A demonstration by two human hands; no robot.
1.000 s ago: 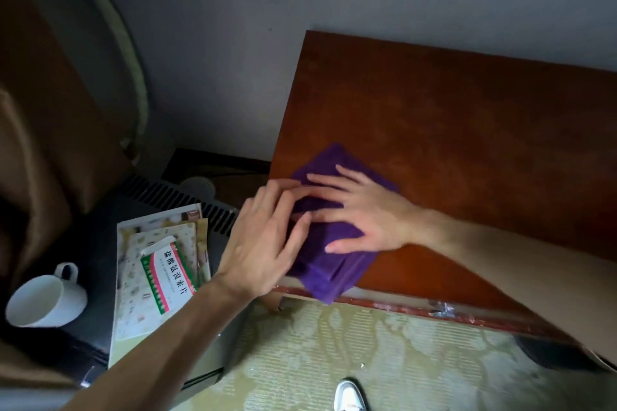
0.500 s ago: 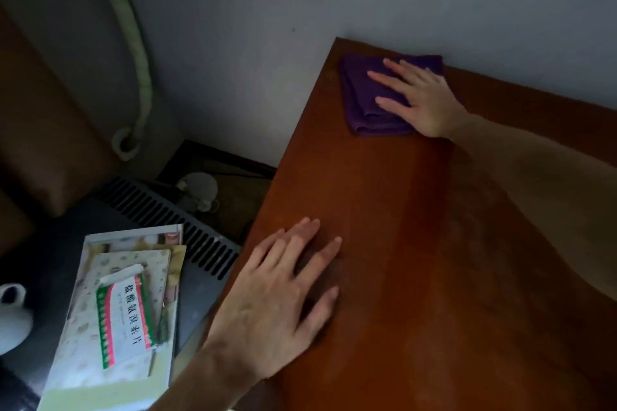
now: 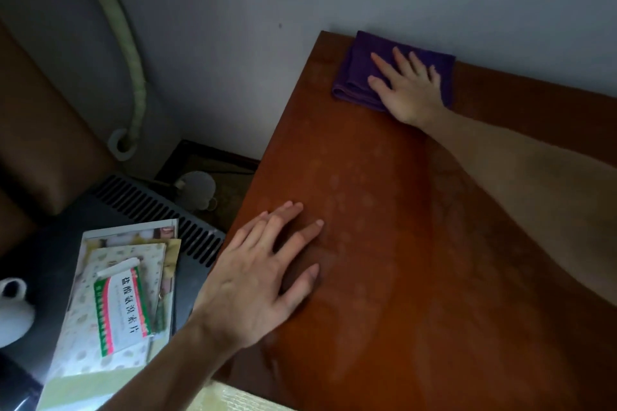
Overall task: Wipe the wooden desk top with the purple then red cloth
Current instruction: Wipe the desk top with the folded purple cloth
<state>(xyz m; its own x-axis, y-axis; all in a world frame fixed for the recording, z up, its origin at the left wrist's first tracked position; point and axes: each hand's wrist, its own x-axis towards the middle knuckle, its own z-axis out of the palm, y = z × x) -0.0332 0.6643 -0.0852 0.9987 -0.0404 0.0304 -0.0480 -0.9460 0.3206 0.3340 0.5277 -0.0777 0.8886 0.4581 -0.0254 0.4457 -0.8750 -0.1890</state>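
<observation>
Right hand (image 3: 409, 88) lay flat, fingers spread, on the folded purple cloth (image 3: 359, 72) at the reddish-brown wooden desk top's (image 3: 384, 277) far-left corner, left hand (image 3: 258, 280) open, bracing near the left edge; even pressure in overlapping passes advisable.

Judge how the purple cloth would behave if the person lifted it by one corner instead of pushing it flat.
The purple cloth lies folded in soft layers under the right hand, so it would probably droop and unfold. It looks light. On the smooth desk it likely slides easily.
</observation>
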